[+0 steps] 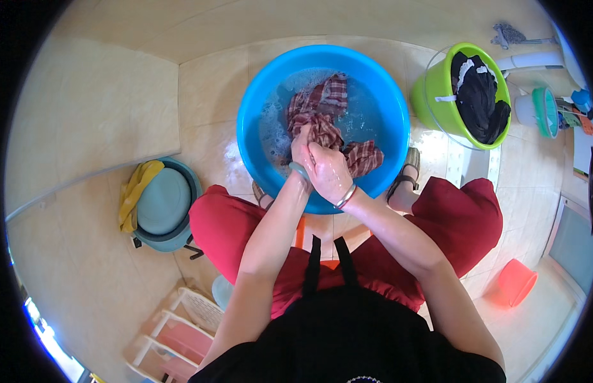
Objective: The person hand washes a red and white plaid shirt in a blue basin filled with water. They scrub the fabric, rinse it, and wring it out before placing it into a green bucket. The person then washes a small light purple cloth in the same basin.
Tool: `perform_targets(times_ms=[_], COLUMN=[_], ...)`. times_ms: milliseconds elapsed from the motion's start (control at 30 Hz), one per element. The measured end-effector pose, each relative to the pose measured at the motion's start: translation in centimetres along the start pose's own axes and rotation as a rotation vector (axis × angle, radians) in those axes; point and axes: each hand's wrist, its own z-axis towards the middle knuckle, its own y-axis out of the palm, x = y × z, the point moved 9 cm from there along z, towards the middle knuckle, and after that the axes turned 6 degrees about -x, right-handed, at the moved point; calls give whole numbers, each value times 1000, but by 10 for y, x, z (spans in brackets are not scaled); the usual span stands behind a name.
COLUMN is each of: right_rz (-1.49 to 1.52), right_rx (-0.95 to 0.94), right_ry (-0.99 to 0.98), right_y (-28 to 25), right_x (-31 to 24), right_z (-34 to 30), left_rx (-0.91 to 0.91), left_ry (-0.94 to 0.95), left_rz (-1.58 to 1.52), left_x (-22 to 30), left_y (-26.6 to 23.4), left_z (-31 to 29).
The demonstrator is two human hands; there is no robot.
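A big round blue basin (245,121) stands on the floor between my feet, with sudsy water (367,115) in it. Bunched up in the basin is a wet red-and-white plaid cloth (319,105), perhaps a garment, whose kind I cannot make out. My left hand (301,152), with a pale green bangle at the wrist, is closed on the cloth near the basin's near side. Pressed up against it, my right hand (330,171), with a silver bangle, grips the same cloth. One end of the cloth spreads toward the far side; another lies to the right of my hands.
At the right stands a green bucket (430,96) holding dark clothes (478,96). A teal tub (194,185) with a yellow cloth (138,191) is at the left. A white rack (175,313) sits lower left, an orange-red bin (518,283) lower right. Walls close in behind the basin.
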Motion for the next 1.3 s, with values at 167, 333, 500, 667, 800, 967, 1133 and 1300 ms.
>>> perform_targets(times_ms=[167, 333, 500, 667, 800, 967, 1133, 1300], right_rz=[-305, -210, 5, -252, -297, -17, -271, -236], right_rx=[14, 15, 33, 114, 95, 112, 41, 106], right_ry=[232, 331, -26, 304, 254, -41, 283, 368], right_y=[-12, -15, 1, -18, -14, -6, -8, -16], right_x=[101, 94, 0, 116, 104, -9, 105, 111], right_z=[39, 24, 4, 34, 26, 5, 38, 24], left_rx=[395, 377, 71, 405, 402, 43, 331, 419], left_ry=[-2, -29, 141, -27, -57, 183, -88, -104], left_rz=[192, 282, 167, 237, 224, 106, 171, 260], left_x=[-10, 0, -2, -17, -13, -6, -29, -22], left_y=[28, 21, -33, 18, 22, -31, -3, 8], left_z=[-40, -32, 2, -34, -36, 7, -20, -31])
